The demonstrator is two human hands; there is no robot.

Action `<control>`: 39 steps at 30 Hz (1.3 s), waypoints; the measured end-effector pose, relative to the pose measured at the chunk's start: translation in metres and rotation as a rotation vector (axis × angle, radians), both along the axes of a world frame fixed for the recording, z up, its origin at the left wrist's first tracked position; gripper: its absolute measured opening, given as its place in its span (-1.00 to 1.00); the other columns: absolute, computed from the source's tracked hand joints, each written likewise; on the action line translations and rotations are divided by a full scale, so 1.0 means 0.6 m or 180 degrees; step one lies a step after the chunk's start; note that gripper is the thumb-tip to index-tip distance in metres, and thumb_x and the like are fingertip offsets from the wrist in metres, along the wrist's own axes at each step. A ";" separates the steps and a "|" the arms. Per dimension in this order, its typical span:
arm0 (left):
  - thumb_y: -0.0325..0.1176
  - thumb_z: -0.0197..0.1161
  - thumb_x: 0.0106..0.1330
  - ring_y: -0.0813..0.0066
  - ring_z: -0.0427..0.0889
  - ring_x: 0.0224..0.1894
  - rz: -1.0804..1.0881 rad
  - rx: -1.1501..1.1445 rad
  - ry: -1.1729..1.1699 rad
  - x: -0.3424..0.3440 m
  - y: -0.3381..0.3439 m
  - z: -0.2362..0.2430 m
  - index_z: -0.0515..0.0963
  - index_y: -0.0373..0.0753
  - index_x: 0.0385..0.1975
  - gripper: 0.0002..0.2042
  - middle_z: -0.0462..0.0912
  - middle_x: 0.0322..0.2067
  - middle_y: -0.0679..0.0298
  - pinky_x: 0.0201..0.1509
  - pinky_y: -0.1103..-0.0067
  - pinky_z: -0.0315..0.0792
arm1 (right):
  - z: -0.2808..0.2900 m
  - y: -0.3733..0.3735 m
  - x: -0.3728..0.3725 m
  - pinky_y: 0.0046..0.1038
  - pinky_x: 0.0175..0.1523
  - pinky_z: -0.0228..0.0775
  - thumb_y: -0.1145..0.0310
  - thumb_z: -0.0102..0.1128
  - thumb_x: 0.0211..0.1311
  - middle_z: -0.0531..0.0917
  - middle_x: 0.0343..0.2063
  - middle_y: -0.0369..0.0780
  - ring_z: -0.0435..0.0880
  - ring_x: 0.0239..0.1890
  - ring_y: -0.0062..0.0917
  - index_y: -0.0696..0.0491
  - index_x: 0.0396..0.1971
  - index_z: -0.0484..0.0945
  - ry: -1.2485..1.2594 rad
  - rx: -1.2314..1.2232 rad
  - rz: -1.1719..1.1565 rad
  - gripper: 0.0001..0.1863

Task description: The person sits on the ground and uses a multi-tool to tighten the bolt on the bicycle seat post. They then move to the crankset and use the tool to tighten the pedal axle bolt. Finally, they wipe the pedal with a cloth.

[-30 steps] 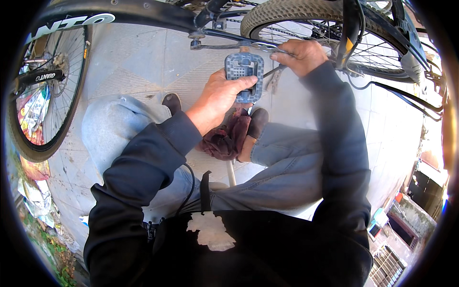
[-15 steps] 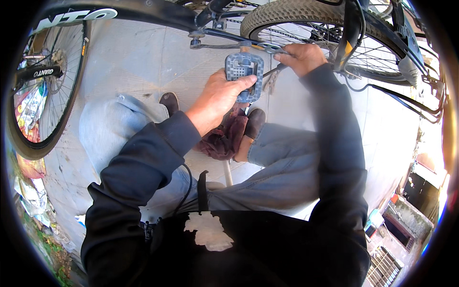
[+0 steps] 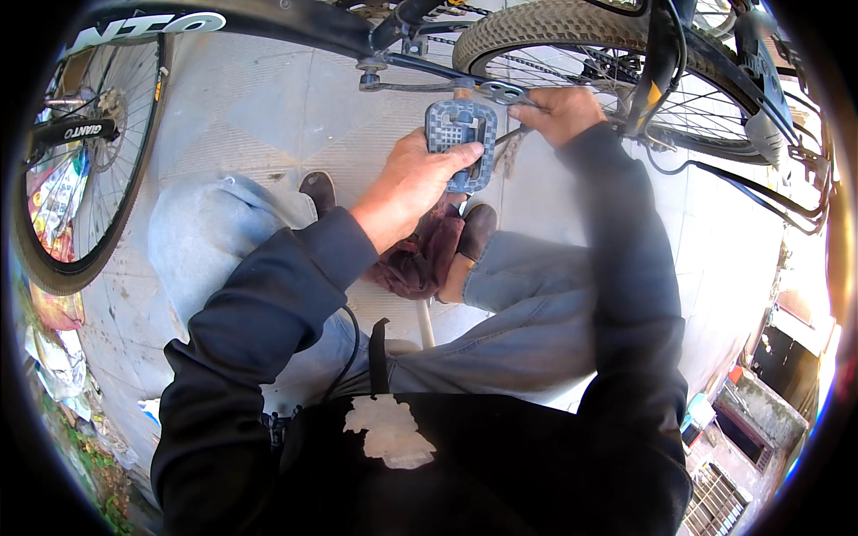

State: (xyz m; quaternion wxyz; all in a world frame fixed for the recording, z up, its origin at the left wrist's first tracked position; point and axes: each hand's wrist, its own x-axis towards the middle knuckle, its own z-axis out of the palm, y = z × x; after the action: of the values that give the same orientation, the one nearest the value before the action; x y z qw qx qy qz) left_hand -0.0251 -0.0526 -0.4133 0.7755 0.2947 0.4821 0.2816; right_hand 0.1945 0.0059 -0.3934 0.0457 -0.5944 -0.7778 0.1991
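A grey-blue plastic bicycle pedal [image 3: 459, 121] sits at the end of the crank arm [image 3: 416, 87], its broad face turned up. My left hand [image 3: 411, 183] grips the pedal's near part, with the thumb pressed on its face. Just right of the pedal's axle, a flat metal wrench with holes in its end [image 3: 502, 92] meets the joint between pedal and crank. My right hand [image 3: 565, 114] is closed around the wrench's other end, so its handle is mostly covered. How the wrench jaw fits on the axle is too small to tell.
The black bicycle frame [image 3: 268, 25] crosses above my hands, with its knobby tyre [image 3: 554, 27] at upper right. Another spoked wheel [image 3: 98, 179] stands at far left. A dark red cloth [image 3: 420, 263] lies between my feet on the tiled floor [image 3: 250, 116].
The pedal and crank sit very slightly farther right in view. The wrench end shows a little larger, and my right hand has shifted slightly left. Both grips stay the same.
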 end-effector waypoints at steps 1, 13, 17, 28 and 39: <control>-0.27 0.23 0.27 0.58 0.60 -0.27 0.0031 0.0103 0.0093 0.001 0.000 -0.003 0.50 -0.23 -0.09 -0.73 0.62 -0.26 0.35 -0.22 0.57 0.52 | 0.001 0.002 -0.004 -0.30 -0.33 0.42 0.03 0.26 0.06 0.59 -0.58 -0.11 0.58 -0.47 -0.21 0.02 -0.42 0.65 0.0129 0.0030 0.0000 -0.67; -0.01 -0.01 0.37 0.07 0.53 -0.07 0.0250 0.2087 0.1297 0.013 -0.026 -0.017 0.30 -0.34 0.10 -0.49 0.55 -0.20 -0.05 0.02 0.36 0.39 | 0.013 0.001 -0.006 -0.38 -0.39 0.41 0.12 0.30 0.06 0.59 -0.62 -0.09 0.59 -0.54 -0.26 0.07 -0.39 0.66 0.0717 0.0181 0.0058 -0.70; 0.00 0.02 0.35 0.21 0.57 -0.15 0.0739 0.1613 0.0553 0.016 -0.020 -0.021 0.33 -0.43 0.05 -0.45 0.56 -0.21 -0.04 -0.03 0.46 0.42 | 0.015 0.002 -0.012 -0.38 -0.40 0.41 0.13 0.29 0.08 0.61 -0.60 -0.10 0.59 -0.55 -0.27 0.08 -0.36 0.66 0.0778 0.0250 0.0087 -0.70; -0.04 0.33 0.16 0.49 0.57 -0.23 0.0399 0.0913 0.0853 0.009 -0.006 -0.006 0.38 -0.48 -0.06 -0.40 0.59 -0.25 0.11 -0.15 0.60 0.46 | 0.031 0.000 -0.022 -0.55 -0.47 0.34 0.30 0.29 0.13 0.56 -0.66 -0.23 0.48 -0.62 -0.63 0.16 -0.36 0.62 0.1597 -0.0036 -0.0002 -0.78; -0.01 0.37 0.02 0.18 0.62 -0.26 0.0315 0.1116 0.1263 0.012 -0.004 -0.004 0.35 -0.48 -0.19 -0.38 0.59 -0.34 -0.05 -0.15 0.43 0.47 | 0.059 0.003 -0.065 -0.36 -0.36 0.43 0.25 0.25 0.09 0.64 -0.50 -0.20 0.62 -0.45 -0.26 0.02 -0.37 0.65 0.0416 0.1312 0.0798 -0.83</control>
State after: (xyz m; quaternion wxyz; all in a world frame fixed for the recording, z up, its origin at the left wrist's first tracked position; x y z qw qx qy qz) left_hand -0.0178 -0.0549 -0.4157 0.5883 0.4500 0.5823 0.3351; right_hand 0.1556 0.0076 -0.3579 0.1910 -0.4573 -0.8650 0.0784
